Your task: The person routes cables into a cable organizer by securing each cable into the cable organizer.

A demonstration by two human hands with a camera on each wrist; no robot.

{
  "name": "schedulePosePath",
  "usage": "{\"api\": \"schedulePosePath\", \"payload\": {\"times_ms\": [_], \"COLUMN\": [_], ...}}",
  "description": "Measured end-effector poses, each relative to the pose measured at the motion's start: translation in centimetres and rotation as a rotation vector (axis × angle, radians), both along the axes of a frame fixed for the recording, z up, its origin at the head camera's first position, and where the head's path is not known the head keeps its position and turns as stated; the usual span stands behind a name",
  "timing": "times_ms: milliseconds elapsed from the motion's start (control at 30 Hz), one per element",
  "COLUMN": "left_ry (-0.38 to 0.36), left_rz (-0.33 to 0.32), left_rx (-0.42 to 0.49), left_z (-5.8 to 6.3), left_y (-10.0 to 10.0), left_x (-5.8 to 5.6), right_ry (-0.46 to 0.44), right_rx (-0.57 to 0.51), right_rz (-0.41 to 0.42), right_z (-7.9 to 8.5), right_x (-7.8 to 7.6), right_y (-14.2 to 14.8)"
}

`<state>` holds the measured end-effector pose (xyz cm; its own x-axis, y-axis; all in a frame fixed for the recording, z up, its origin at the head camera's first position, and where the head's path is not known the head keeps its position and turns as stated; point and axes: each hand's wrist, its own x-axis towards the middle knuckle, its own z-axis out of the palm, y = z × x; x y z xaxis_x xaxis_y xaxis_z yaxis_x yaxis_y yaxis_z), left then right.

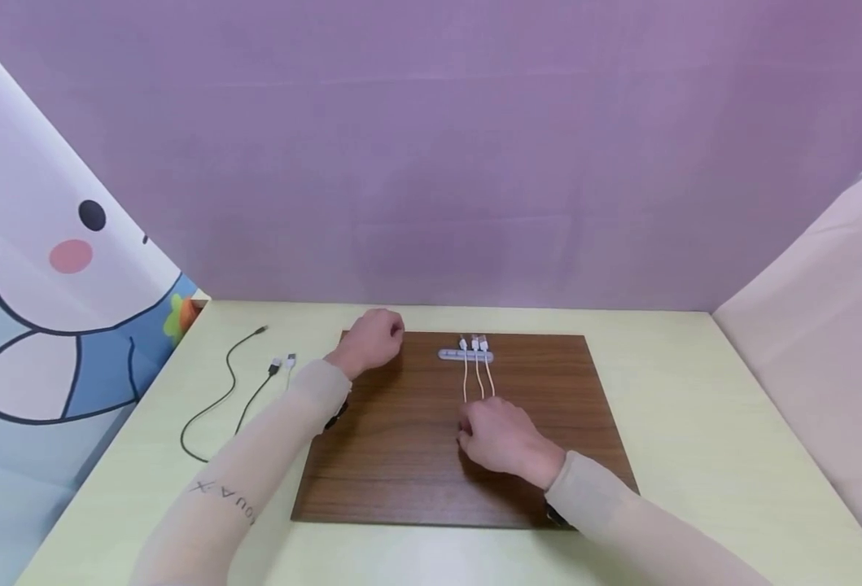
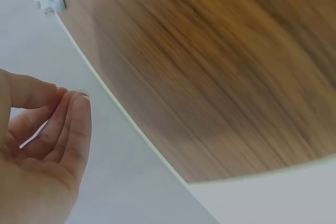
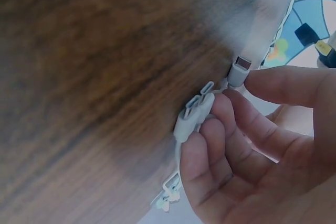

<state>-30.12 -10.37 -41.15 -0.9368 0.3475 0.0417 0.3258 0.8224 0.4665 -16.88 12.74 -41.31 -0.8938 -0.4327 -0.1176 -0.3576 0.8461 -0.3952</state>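
A grey cable clip strip (image 1: 447, 355) sits near the far edge of the brown wooden board (image 1: 401, 439). Three white charging cables (image 1: 478, 376) run through it, their USB plugs (image 1: 475, 343) at the far side. My right hand (image 1: 504, 435) grips the near ends of these cables low over the board. In the right wrist view, one white connector (image 3: 239, 73) is beside the thumb and two more connectors (image 3: 195, 114) lie along the other fingers. At the board's far left corner, my left hand (image 1: 374, 338) is loosely curled, thumb near the fingertips, with nothing visible in it.
On the pale table (image 1: 702, 456), left of the board, lies a black cable (image 1: 231, 374) with a USB plug. Beside it is a white USB plug (image 1: 290, 359), its cable partly hidden by my left arm. A purple cloth (image 1: 431, 179) hangs behind the table.
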Motion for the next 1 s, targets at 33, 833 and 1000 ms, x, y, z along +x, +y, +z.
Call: {"api": "schedulePosePath", "payload": {"times_ms": [33,833,1000], "left_ry": [-0.002,0.024,0.018], "left_rz": [0.006,0.067,0.076], "left_rx": [-0.008,-0.251,-0.281], "left_z": [0.0,0.7,0.6], "left_y": [-0.4,-8.9,-10.6], "left_x": [0.1,1.4,1.6], "right_ry": [0.003,-0.033,0.005], "right_rx": [-0.002,-0.004,-0.002], "right_rz": [0.003,0.022,0.038], "right_z": [0.0,-0.3,-0.3], "right_x": [0.0,-0.2,-0.2], "right_y": [0.0,0.3,0.4]}}
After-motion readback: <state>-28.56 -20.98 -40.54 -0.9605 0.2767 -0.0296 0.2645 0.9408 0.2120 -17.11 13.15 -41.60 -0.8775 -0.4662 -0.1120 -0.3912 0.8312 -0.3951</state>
